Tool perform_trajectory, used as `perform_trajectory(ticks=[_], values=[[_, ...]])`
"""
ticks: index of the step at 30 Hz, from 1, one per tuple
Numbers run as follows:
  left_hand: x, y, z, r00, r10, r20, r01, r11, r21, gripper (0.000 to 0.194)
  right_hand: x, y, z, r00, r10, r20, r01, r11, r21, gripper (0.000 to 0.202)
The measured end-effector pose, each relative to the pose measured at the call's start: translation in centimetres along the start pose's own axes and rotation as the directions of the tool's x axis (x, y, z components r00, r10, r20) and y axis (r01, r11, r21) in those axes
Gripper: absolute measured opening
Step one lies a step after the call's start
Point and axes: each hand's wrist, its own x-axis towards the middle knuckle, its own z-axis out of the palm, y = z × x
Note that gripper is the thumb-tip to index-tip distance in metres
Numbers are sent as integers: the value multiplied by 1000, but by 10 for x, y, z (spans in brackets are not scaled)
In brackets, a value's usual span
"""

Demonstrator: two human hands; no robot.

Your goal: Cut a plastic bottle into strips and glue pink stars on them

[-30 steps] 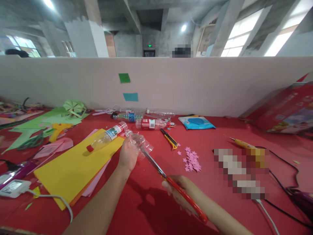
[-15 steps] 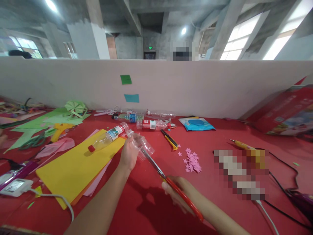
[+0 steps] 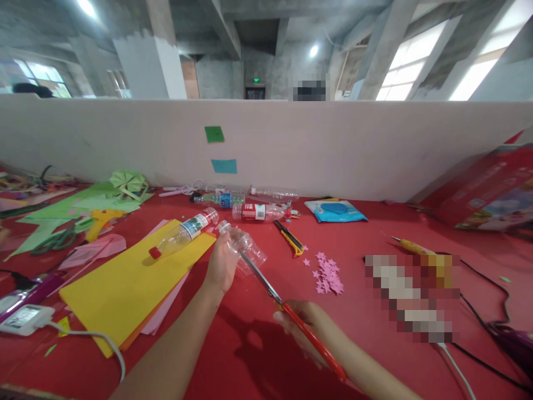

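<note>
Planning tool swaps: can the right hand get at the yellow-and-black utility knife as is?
Likely not before letting go: the right hand holds the red-handled scissors. Otherwise the way to the utility knife looks free, across bare red tabletop.

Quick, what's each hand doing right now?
Left hand: closed, holding the clear plastic bottle piece.
Right hand: closed around the red-handled scissors.
</note>
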Motion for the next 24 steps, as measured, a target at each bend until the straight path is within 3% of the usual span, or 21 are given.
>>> perform_trajectory(ticks=[4, 10, 16, 24], values=[[-1, -1, 0, 999, 31, 8, -32, 999, 20, 19, 1, 4, 2, 999, 9, 32, -12, 996, 94, 39], [-6, -5, 3, 995, 65, 75, -73, 992, 105, 21, 0, 9, 2, 996, -77, 41, 70, 985, 155, 46], [-6, -6, 3, 995, 71, 73, -79, 990, 115, 21, -1, -2, 1, 999, 54, -1, -54, 996, 75, 37], [-6, -7, 2, 996, 67, 63, -74, 990, 117, 21, -1, 0, 1, 998, 58, 9, -58, 993, 105, 39]])
